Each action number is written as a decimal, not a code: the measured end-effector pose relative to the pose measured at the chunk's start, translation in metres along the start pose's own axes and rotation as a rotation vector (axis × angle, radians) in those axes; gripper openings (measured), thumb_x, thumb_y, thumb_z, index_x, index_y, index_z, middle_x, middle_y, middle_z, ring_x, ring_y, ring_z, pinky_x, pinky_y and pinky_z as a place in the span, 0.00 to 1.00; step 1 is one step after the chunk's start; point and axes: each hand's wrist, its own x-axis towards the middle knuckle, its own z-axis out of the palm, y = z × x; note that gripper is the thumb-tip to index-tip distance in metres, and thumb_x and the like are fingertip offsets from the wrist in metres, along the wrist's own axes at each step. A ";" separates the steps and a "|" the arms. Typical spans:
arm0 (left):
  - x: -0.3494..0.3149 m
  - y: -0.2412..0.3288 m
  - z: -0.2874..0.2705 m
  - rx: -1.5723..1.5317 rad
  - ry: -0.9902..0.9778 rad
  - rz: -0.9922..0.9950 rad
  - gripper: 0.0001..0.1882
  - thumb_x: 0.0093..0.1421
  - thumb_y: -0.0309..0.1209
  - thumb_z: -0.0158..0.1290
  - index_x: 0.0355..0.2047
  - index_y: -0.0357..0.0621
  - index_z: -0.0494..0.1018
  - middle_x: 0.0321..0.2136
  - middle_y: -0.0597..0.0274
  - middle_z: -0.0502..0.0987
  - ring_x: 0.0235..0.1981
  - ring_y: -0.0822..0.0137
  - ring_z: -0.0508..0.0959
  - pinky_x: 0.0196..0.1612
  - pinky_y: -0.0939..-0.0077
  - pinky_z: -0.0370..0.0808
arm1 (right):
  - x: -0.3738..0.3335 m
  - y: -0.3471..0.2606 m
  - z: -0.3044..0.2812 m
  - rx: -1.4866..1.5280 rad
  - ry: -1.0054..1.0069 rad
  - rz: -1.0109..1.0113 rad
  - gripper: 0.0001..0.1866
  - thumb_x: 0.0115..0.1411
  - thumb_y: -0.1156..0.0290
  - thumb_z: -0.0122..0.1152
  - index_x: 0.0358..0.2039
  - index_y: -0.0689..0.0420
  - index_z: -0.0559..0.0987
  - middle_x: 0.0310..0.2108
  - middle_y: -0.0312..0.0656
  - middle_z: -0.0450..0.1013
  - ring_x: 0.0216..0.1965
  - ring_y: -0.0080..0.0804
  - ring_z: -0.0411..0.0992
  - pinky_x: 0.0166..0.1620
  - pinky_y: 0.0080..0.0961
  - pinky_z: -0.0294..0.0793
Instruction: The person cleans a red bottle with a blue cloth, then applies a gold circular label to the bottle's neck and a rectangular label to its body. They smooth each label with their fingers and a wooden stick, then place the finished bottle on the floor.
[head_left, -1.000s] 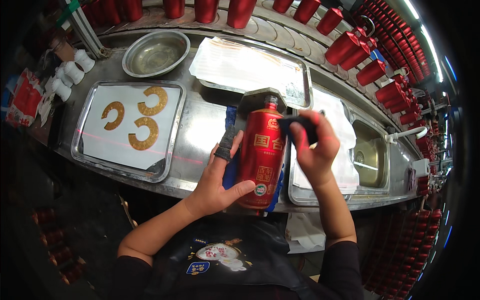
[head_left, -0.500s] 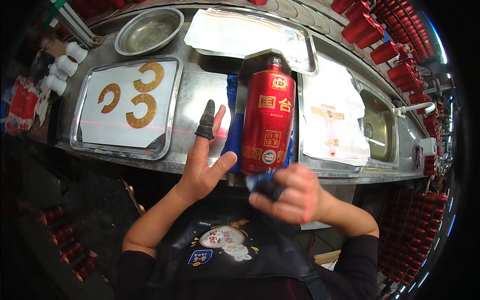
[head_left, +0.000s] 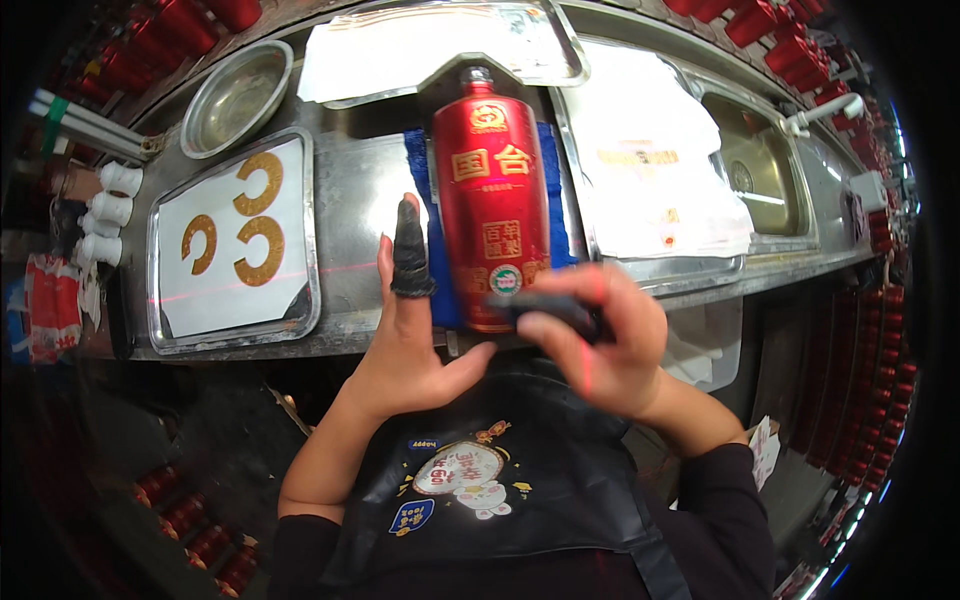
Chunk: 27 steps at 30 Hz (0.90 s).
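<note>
A red bottle [head_left: 490, 205] with gold emblems lies on its back in a dark holder, neck pointing away, over a blue cloth [head_left: 562, 235]. Just left of its lower half, my left hand [head_left: 405, 340] is open, thumb out, with a black finger cot on one finger. My right hand [head_left: 620, 335] is at the bottle's base end, slightly blurred. Its fingers are curled, and a black-covered finger reaches over the lower label, close to the thumb. Whether anything is pinched there is hidden.
A metal tray [head_left: 312, 230] at left carries white paper with three gold C-shaped decals. Behind it sits a metal bowl [head_left: 238, 95]. Another tray [head_left: 572, 60] holds paper sheets; decal sheets [head_left: 650, 150] lie at right beside a sink [head_left: 765, 180]. White spools [head_left: 110, 208] stand far left.
The whole view has shifted and turned. My right hand has risen from below the bottle's base onto its lower label. Blue material seen at that hand no longer shows. My left hand stays open.
</note>
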 end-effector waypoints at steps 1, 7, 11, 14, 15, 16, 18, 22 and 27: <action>0.005 0.001 0.006 0.058 -0.011 -0.023 0.62 0.46 0.38 0.69 0.74 0.37 0.42 0.73 0.40 0.50 0.74 0.44 0.50 0.73 0.38 0.31 | -0.004 0.004 0.007 0.033 0.087 0.150 0.16 0.57 0.74 0.74 0.44 0.61 0.79 0.37 0.42 0.78 0.36 0.26 0.76 0.40 0.20 0.75; 0.025 0.007 0.013 0.337 0.041 0.121 0.59 0.45 0.36 0.75 0.69 0.36 0.49 0.57 0.49 0.74 0.59 0.55 0.74 0.62 0.53 0.60 | -0.002 0.025 0.022 0.671 0.318 0.455 0.07 0.65 0.74 0.65 0.39 0.63 0.77 0.35 0.34 0.76 0.36 0.18 0.72 0.40 0.19 0.74; 0.027 0.003 0.008 0.313 0.026 0.207 0.62 0.46 0.31 0.76 0.71 0.34 0.44 0.58 0.47 0.73 0.54 0.57 0.80 0.56 0.64 0.76 | -0.007 0.034 0.007 0.540 0.209 0.481 0.09 0.64 0.73 0.67 0.40 0.63 0.77 0.34 0.35 0.76 0.36 0.18 0.73 0.41 0.18 0.73; 0.022 -0.001 0.006 0.309 0.027 0.074 0.57 0.45 0.41 0.75 0.67 0.36 0.52 0.58 0.51 0.74 0.59 0.52 0.74 0.66 0.44 0.47 | -0.006 0.026 0.002 0.365 0.199 0.519 0.09 0.64 0.73 0.67 0.40 0.63 0.77 0.34 0.37 0.76 0.37 0.18 0.73 0.41 0.18 0.73; 0.021 -0.003 0.006 0.293 0.034 0.011 0.55 0.44 0.47 0.75 0.65 0.37 0.56 0.57 0.53 0.74 0.62 0.49 0.71 0.71 0.34 0.32 | -0.005 0.020 0.002 0.316 0.258 0.504 0.09 0.63 0.74 0.67 0.39 0.64 0.77 0.34 0.37 0.76 0.36 0.18 0.73 0.40 0.19 0.74; 0.019 -0.004 0.005 0.284 0.020 -0.019 0.56 0.44 0.47 0.75 0.65 0.37 0.56 0.58 0.53 0.74 0.62 0.49 0.70 0.71 0.34 0.32 | -0.004 0.013 0.004 0.507 0.364 0.449 0.08 0.62 0.75 0.67 0.38 0.63 0.77 0.33 0.37 0.77 0.35 0.20 0.74 0.39 0.21 0.75; 0.018 -0.006 0.004 0.261 -0.029 -0.093 0.57 0.44 0.48 0.74 0.66 0.36 0.55 0.59 0.52 0.72 0.62 0.48 0.70 0.70 0.34 0.33 | 0.001 0.003 0.007 0.405 0.263 0.287 0.08 0.61 0.76 0.68 0.38 0.62 0.78 0.32 0.37 0.77 0.34 0.22 0.75 0.38 0.22 0.75; 0.020 -0.006 0.004 0.255 0.024 0.052 0.57 0.45 0.50 0.74 0.66 0.36 0.53 0.58 0.54 0.73 0.62 0.51 0.71 0.71 0.36 0.33 | 0.010 0.007 0.010 0.282 0.315 0.519 0.10 0.62 0.70 0.68 0.38 0.62 0.77 0.29 0.40 0.77 0.31 0.24 0.73 0.36 0.24 0.74; 0.022 -0.005 0.007 0.207 0.018 -0.033 0.58 0.46 0.49 0.74 0.67 0.37 0.52 0.57 0.56 0.75 0.63 0.55 0.70 0.71 0.38 0.32 | 0.004 0.010 0.006 0.404 0.445 0.143 0.09 0.63 0.73 0.68 0.37 0.63 0.76 0.32 0.35 0.75 0.32 0.17 0.72 0.36 0.18 0.73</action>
